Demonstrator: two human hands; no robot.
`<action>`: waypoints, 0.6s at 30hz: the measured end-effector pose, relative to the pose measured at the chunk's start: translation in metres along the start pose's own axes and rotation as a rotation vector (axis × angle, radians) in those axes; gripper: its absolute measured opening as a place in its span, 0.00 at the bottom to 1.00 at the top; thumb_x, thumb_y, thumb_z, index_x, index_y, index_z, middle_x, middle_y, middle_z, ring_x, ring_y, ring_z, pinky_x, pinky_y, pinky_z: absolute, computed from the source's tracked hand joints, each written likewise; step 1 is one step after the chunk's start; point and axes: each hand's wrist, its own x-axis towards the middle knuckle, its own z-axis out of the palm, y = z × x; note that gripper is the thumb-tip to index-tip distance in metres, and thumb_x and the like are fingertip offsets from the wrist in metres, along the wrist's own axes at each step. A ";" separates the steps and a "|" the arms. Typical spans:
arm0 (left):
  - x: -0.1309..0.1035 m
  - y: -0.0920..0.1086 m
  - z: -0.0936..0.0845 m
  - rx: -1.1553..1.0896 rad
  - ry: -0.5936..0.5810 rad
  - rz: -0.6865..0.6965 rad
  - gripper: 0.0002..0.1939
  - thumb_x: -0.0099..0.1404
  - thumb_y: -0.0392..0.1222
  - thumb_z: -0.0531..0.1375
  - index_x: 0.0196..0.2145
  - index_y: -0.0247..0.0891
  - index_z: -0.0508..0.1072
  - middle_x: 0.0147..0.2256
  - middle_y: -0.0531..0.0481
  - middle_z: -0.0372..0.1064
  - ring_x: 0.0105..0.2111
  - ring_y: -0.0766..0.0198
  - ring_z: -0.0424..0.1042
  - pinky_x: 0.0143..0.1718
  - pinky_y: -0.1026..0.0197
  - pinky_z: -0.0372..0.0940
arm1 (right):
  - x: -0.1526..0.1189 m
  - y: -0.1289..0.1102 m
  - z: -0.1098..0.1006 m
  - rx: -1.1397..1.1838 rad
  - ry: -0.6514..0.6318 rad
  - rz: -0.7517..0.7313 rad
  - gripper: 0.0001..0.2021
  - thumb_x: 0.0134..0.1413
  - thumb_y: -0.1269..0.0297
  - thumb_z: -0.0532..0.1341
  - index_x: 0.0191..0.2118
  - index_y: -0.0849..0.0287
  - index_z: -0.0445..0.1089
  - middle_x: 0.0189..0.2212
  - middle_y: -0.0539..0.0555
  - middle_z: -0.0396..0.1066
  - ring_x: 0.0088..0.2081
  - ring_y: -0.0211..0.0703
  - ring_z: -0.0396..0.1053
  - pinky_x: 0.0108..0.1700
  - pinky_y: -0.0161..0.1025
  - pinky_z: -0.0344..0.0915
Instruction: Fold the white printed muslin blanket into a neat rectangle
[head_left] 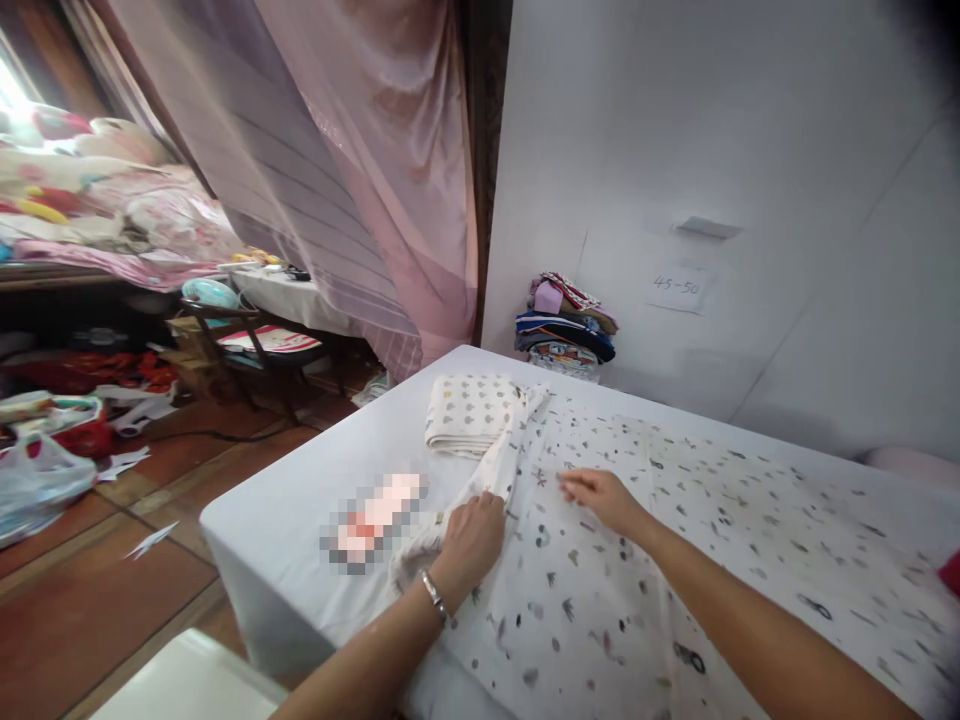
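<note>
A white cloth printed with small dark and grey figures (574, 590) lies spread over the white-covered table, its left edge partly turned over. My left hand (474, 535), with a silver bracelet at the wrist, is closed on that folded edge. Over the middle of the cloth, my right hand (600, 497) has its fingers curled together; whether anything is between them cannot be made out. A folded cream cloth with grey motifs (469, 412) sits at the far end, touching the printed cloth. Left of my left hand is a pixelated pinkish object (379, 515).
The white-covered table (262, 510) ends on the left above a tiled floor. Against the white wall stands a pile of folded clothes (566, 325). A pink curtain (390, 170) hangs behind. At left are a chair (270, 345) and a plastic bag (45, 480).
</note>
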 end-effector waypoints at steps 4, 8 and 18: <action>0.002 -0.002 0.010 -0.054 0.022 0.010 0.12 0.65 0.35 0.45 0.37 0.38 0.67 0.37 0.46 0.67 0.38 0.59 0.68 0.35 0.59 0.59 | 0.096 -0.019 0.002 0.001 0.172 0.094 0.14 0.54 0.66 0.55 0.44 0.61 0.71 0.38 0.56 0.73 0.35 0.39 0.71 0.32 0.31 0.67; 0.003 -0.006 0.016 -0.121 0.036 0.024 0.11 0.65 0.36 0.46 0.36 0.39 0.68 0.36 0.47 0.67 0.37 0.60 0.68 0.35 0.59 0.59 | 0.172 -0.033 0.004 -0.123 0.254 0.127 0.13 0.52 0.69 0.54 0.43 0.63 0.70 0.36 0.56 0.73 0.37 0.40 0.71 0.31 0.30 0.65; 0.006 -0.011 0.029 -0.243 0.012 0.019 0.11 0.65 0.39 0.46 0.35 0.41 0.67 0.37 0.48 0.67 0.38 0.60 0.67 0.37 0.57 0.60 | 0.275 -0.027 0.012 -0.474 0.244 0.286 0.03 0.37 0.74 0.62 0.25 0.64 0.70 0.34 0.63 0.72 0.44 0.55 0.68 0.39 0.39 0.63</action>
